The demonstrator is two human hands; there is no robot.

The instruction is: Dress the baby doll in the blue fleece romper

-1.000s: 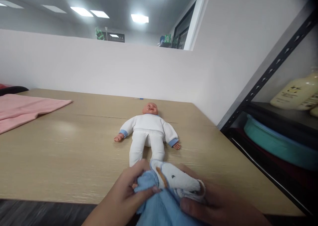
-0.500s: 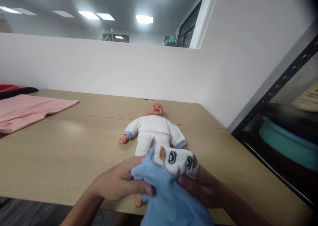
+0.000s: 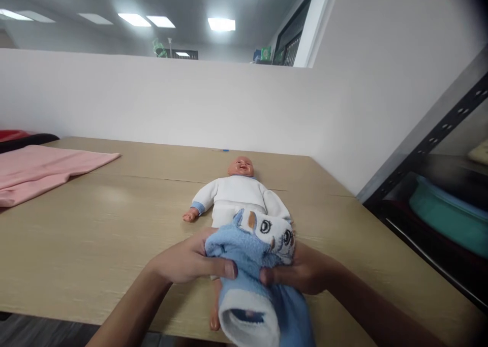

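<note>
A baby doll (image 3: 236, 192) in a white suit with blue cuffs lies on its back on the wooden table (image 3: 95, 235), head away from me. A blue fleece garment (image 3: 249, 271) with a white animal face covers the doll's legs; one bare foot shows under its white-lined leg opening near the table's front edge. My left hand (image 3: 190, 260) grips the garment's left side, thumb on top. My right hand (image 3: 305, 272) pinches its right side.
A folded pink cloth (image 3: 41, 170) lies at the table's far left. A white partition wall runs behind the table. On the right stands a black metal shelf (image 3: 427, 138) holding a teal basin (image 3: 446, 217) and a pale bottle.
Both hands have drawn the blue garment away from me up along the doll's legs, towards its waist. The garment's white-lined leg opening now shows near the table edge.
</note>
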